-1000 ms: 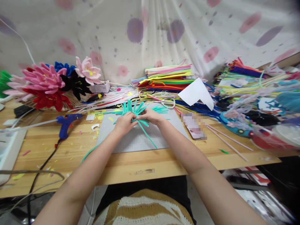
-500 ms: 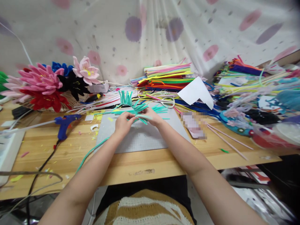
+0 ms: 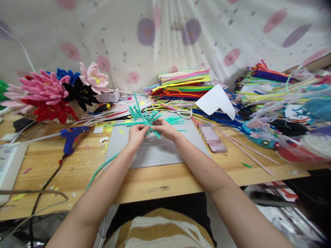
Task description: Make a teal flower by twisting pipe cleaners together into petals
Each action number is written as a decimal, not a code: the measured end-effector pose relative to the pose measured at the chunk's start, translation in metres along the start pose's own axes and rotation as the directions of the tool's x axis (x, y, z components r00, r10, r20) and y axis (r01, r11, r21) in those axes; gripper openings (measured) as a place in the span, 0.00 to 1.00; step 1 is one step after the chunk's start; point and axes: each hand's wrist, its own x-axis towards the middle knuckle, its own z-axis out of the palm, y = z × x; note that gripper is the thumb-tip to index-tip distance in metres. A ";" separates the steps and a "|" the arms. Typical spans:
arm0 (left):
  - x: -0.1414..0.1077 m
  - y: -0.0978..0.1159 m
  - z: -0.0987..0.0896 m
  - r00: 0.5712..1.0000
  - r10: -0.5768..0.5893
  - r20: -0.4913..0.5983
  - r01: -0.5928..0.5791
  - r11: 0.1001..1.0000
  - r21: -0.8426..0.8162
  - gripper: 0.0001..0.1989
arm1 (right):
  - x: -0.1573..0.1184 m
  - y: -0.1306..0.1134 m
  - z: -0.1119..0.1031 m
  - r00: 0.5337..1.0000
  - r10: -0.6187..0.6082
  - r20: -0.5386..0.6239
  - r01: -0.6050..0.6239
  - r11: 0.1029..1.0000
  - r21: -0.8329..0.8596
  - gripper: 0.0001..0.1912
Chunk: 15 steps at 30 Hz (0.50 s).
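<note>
A cluster of teal pipe cleaners (image 3: pixel 140 116), bent into folded, fanned-out spikes, is held above a grey mat (image 3: pixel 155 153). My left hand (image 3: pixel 137 133) pinches it from the left, thumb and fingers together. From the other side, my right hand (image 3: pixel 164 128) grips the same cluster close to the left fingertips. One teal strand stands up straight from the middle. More teal pipe cleaners (image 3: pixel 177 119) lie on the mat just behind my right hand. A long teal strand (image 3: pixel 99 167) trails under my left forearm toward the table's front edge.
A blue glue gun (image 3: pixel 71 137) with a black cord lies left. Fuzzy flowers (image 3: pixel 49 88) stand behind it. Bundled pipe cleaners (image 3: pixel 184 84), scissors (image 3: pixel 185 112) and white paper (image 3: pixel 216 100) lie at the back. Pink stems (image 3: pixel 250 155) and a blue decorated piece (image 3: pixel 258 134) are right.
The teal cluster has turned in my hands, its spikes spreading wider, and a straight strand now points up. My fingers have drawn closer together.
</note>
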 end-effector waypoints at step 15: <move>-0.006 0.008 -0.008 0.971 -0.203 0.127 0.208 0.978 -0.024 0.12 | 0.000 0.001 0.005 0.992 0.069 -0.108 -0.077 0.994 -0.074 0.18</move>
